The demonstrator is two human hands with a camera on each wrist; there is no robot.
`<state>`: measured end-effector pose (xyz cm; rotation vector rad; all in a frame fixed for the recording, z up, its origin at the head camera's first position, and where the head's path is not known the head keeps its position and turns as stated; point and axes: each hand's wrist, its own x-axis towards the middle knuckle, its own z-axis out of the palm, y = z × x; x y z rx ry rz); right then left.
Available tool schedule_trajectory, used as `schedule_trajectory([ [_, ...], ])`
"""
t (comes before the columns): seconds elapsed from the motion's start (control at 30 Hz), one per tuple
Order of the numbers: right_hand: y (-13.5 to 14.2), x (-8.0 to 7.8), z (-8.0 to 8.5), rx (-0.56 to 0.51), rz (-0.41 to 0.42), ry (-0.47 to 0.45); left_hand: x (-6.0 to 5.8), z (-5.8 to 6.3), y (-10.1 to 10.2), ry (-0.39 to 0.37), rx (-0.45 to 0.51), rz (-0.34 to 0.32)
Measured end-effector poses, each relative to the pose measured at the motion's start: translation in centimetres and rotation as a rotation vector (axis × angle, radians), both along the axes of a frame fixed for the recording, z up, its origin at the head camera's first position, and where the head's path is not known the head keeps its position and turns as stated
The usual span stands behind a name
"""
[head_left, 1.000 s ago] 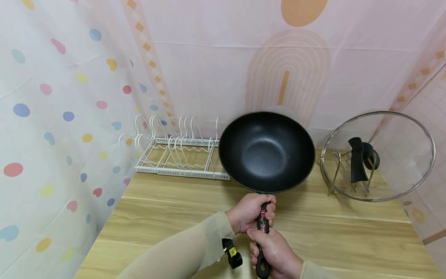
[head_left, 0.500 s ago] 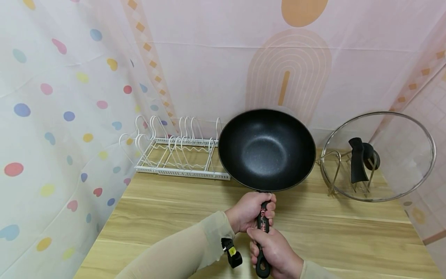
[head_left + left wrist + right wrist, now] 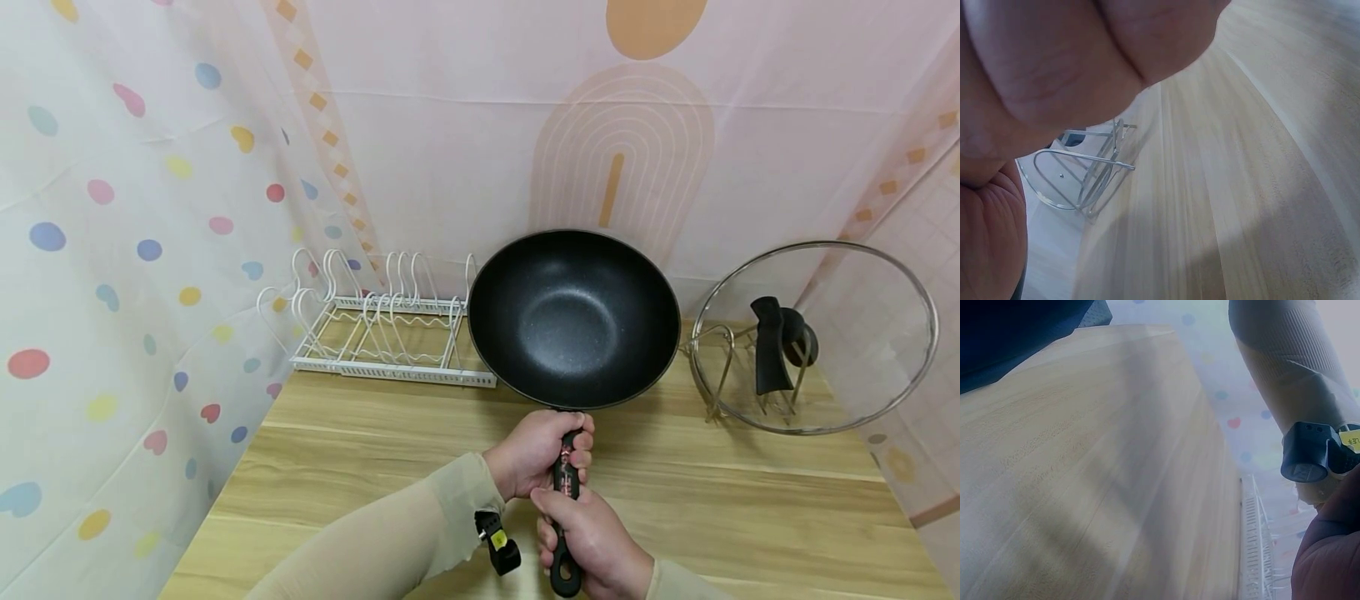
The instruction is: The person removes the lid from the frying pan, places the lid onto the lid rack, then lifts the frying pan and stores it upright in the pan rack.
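A black wok point(image 3: 573, 321) faces me with its bowl tilted up, in the middle of the head view. Close below the bowl, my left hand point(image 3: 536, 450) grips the upper part of its black handle point(image 3: 567, 477). Further down, my right hand point(image 3: 592, 533) wraps round the same handle near its hanging loop. The left wrist view shows curled fingers point(image 3: 1072, 69) filling the upper left, with the handle hidden behind them. In the right wrist view only part of the right hand point(image 3: 1332, 550) shows at the right edge.
Left of the wok stands a white wire dish rack point(image 3: 393, 375). On the right, a glass lid point(image 3: 855, 333) with a black knob leans in a small metal wire stand point(image 3: 723, 367). All stand on a wood-grain table point(image 3: 337, 442), with printed curtains point(image 3: 450, 167) behind.
The wok's bowl has risen slightly in the head view. Both hands keep their grip on the handle and have shifted only a little. The rack and lid stay put.
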<state>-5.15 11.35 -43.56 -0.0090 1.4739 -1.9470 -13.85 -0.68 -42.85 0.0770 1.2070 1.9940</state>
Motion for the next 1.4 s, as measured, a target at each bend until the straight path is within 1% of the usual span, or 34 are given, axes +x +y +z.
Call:
schedule_trajectory([
  [0.53,-0.1,-0.1,0.3,-0.011,0.005,0.0,0.0,0.4,0.0,0.016,-0.013,0.026],
  [1.07,-0.2,-0.1,1.0,-0.022,0.0,-0.002,0.0,1.0,-0.2,0.036,-0.019,0.029],
  [1.4,-0.2,-0.3,1.1,-0.026,0.008,-0.01,0.0,1.4,-0.3,0.03,-0.023,0.031],
])
